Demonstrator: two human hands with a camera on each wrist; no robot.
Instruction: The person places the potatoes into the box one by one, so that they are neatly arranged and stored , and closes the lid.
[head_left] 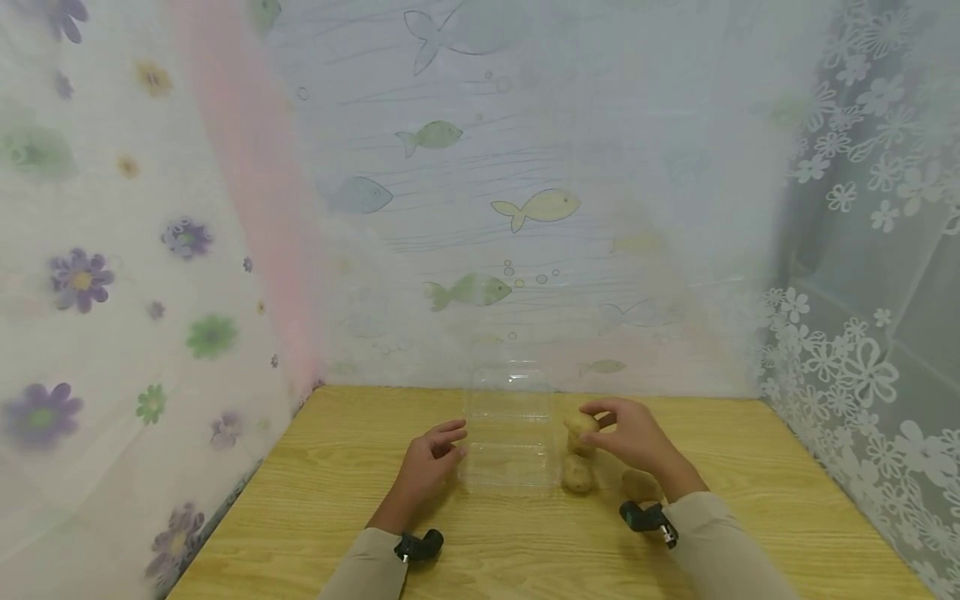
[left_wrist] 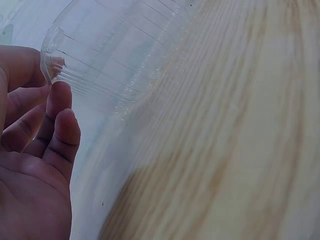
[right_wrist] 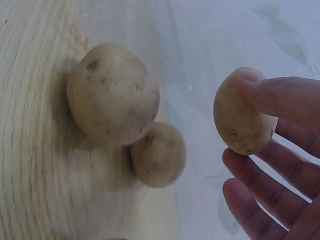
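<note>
A clear plastic container (head_left: 510, 467) stands on the table, its lid part raised at the back. My left hand (head_left: 431, 467) holds the container's left edge; in the left wrist view its fingers (left_wrist: 61, 95) lie on both sides of the clear rim (left_wrist: 47, 62). My right hand (head_left: 633, 437) pinches a small potato (right_wrist: 240, 112) between thumb and fingertips, raised off the table just right of the container. Below it, a larger potato (right_wrist: 112, 95) and a smaller potato (right_wrist: 160, 155) sit close together on the wood. Another potato (head_left: 640, 485) lies under the right wrist, partly hidden.
The wooden table (head_left: 360, 467) runs back to a hanging sheet with fish prints (head_left: 465, 208). Flower-printed sheets hang at the left (head_left: 112, 333) and right (head_left: 862, 358). A dark wrist-worn camera (head_left: 420, 546) sits on each sleeve.
</note>
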